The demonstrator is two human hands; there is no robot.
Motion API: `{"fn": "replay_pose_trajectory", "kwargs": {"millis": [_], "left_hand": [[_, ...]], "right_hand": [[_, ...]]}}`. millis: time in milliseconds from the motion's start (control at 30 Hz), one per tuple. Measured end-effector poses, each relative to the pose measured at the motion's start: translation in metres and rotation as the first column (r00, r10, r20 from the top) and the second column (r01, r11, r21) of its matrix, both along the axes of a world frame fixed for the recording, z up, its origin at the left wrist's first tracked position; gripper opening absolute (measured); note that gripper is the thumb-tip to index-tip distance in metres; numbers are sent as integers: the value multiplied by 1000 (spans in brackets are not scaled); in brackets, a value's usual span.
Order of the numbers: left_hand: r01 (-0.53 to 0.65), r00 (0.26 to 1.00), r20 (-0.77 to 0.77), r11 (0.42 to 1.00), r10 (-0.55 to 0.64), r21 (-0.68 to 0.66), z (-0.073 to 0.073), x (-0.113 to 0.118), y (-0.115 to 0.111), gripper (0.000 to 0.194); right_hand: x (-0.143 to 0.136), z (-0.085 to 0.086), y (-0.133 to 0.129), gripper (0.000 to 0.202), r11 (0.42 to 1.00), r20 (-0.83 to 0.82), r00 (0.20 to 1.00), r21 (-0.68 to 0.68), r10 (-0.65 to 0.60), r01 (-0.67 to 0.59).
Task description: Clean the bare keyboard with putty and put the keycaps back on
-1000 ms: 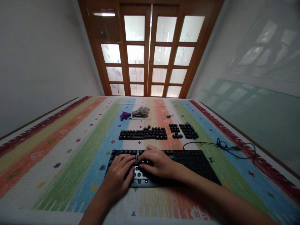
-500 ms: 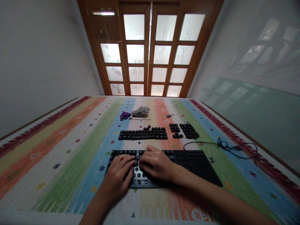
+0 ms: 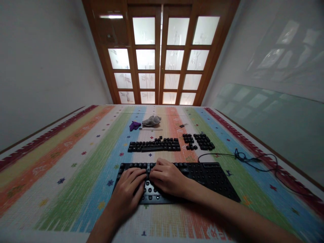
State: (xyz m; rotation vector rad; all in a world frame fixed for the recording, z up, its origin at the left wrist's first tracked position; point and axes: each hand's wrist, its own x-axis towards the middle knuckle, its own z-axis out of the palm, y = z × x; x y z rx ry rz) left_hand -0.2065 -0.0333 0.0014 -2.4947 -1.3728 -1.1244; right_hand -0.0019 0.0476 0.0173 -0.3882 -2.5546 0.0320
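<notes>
A black keyboard (image 3: 215, 184) lies near the front of the table, with keycaps along its top rows and bare switch places lower down and at the right. My left hand (image 3: 130, 185) rests on its left part, fingers stretched over the upper keys. Curled fingers of my right hand (image 3: 165, 177) press on the keyboard just right of the left hand; anything between its fingertips is hidden. Behind the keyboard, loose black keycaps (image 3: 154, 145) stand in rows, and another group of keycaps (image 3: 204, 141) sits to the right.
A striped cloth (image 3: 68, 182) covers the table. Farther back are a purple cloth (image 3: 135, 126), a grey cloth (image 3: 152, 121), a thin rod (image 3: 152, 129) and a small dark tool (image 3: 183, 125). A black cable (image 3: 253, 159) winds across the right side.
My right hand has shifted very slightly left on the keyboard. My left hand keeps nearly the same place, and the loose keycaps look unchanged.
</notes>
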Motion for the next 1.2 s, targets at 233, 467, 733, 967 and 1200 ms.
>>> {"fn": "replay_pose_trajectory", "kwargs": {"millis": [233,467,733,967,1200], "left_hand": [[10,1000,23,1000,-9,-17,1,4,-3,30],[5,1000,20,1000,-5,-24,-2,4,-3,32],[11,1000,4,1000,-11,-24,-1,4,-4,32],[32,999,-41,999,-34,-39,4,4,-4,37],[16,1000,-20,999,-17,-42,5,6,-3,33]], "right_hand": [[-2,-4,-1,15,1000,-15,1000,20,-4,4],[-1,1,-2,11,1000,-6,1000,7,10,-10],[1,-2,-1,19,1000,30,999,9,19,-19],[3,12,-9,8,998,115,993,-48,-34,40],[12,28,-10,12,968,240,969,-224,-55,110]]}}
